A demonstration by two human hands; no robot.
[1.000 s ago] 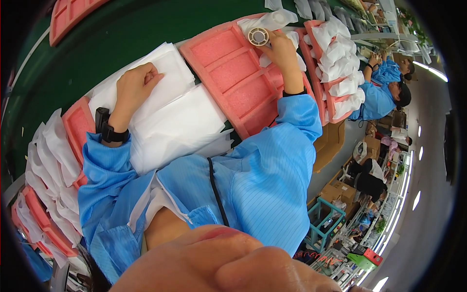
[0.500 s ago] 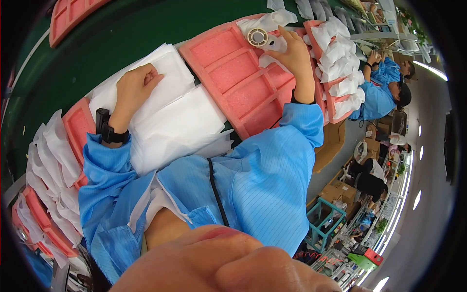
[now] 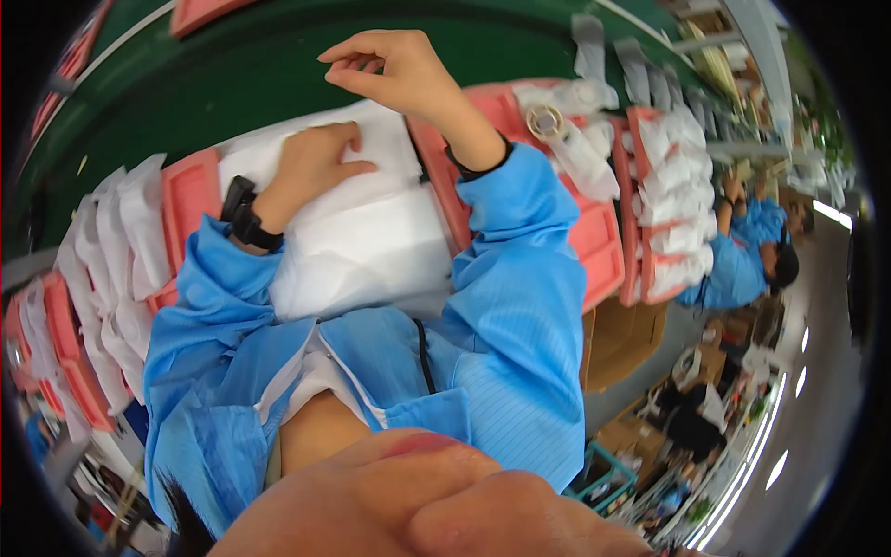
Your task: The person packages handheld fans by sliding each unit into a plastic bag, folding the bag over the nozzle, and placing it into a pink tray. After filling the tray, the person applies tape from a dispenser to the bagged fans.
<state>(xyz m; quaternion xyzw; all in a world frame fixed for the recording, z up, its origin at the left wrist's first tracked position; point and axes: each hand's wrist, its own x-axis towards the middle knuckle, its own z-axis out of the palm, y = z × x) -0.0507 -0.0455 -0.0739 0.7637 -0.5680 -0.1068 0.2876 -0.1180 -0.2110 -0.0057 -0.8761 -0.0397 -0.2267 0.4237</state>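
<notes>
My left hand (image 3: 311, 167) lies on a stack of thin white sheets (image 3: 362, 232), its thumb spread away from the fingers. Past the stack's far edge, my right hand (image 3: 394, 70) hovers over the green table with its fingers loosely bent and nothing visible in them. To the right, a pink foam tray (image 3: 594, 243) with compartments is partly covered by my right forearm. In its far part rests a cylindrical part with a round cream-rimmed end (image 3: 545, 121), beside white wrapping (image 3: 589, 162). Another white-wrapped piece (image 3: 571, 96) lies behind it.
Further right stand pink trays filled with white-wrapped pieces (image 3: 673, 200). More wrapped pieces (image 3: 121, 241) and pink trays (image 3: 190, 195) are at the left. Translucent sleeves (image 3: 636, 74) lie on the green table (image 3: 241, 74) at the back. Co-workers in blue (image 3: 742, 269) sit at the far right.
My right hand has let go of the round-ended part in the tray and swung left over the table. My left hand has gone from closed fingers to spread on the sheets. The view has shifted.
</notes>
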